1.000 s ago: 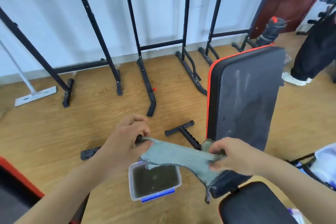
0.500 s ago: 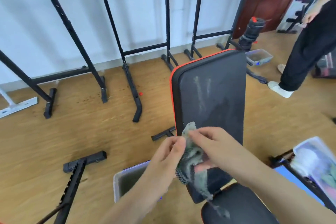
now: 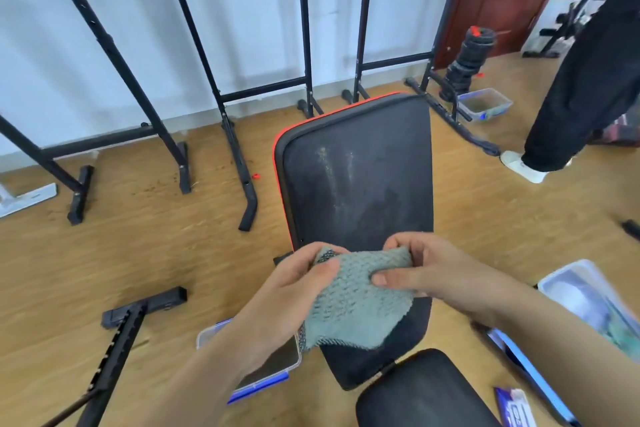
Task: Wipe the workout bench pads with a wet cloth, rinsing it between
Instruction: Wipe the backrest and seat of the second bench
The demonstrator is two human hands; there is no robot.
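A grey-green knitted cloth (image 3: 356,302) hangs spread between both hands above the lower end of the black back pad (image 3: 360,184), which has a red edge and pale dusty streaks. My left hand (image 3: 294,291) grips the cloth's left top corner. My right hand (image 3: 422,270) pinches its right top edge, thumb in front. The black seat pad (image 3: 422,392) lies at the bottom. A clear tub of murky water (image 3: 277,364) with blue clips sits on the floor, partly hidden under my left forearm.
Black rack frames (image 3: 221,104) stand along the white wall. A loose black bar (image 3: 124,326) lies on the wooden floor at left. A person in black trousers (image 3: 581,90) stands at right near a second tub (image 3: 485,104). A clear box (image 3: 588,302) sits at right.
The view swung right, so the bench pad is now central. Both hands carried the cloth from above the tub to over the pad and spread it out flat between them.
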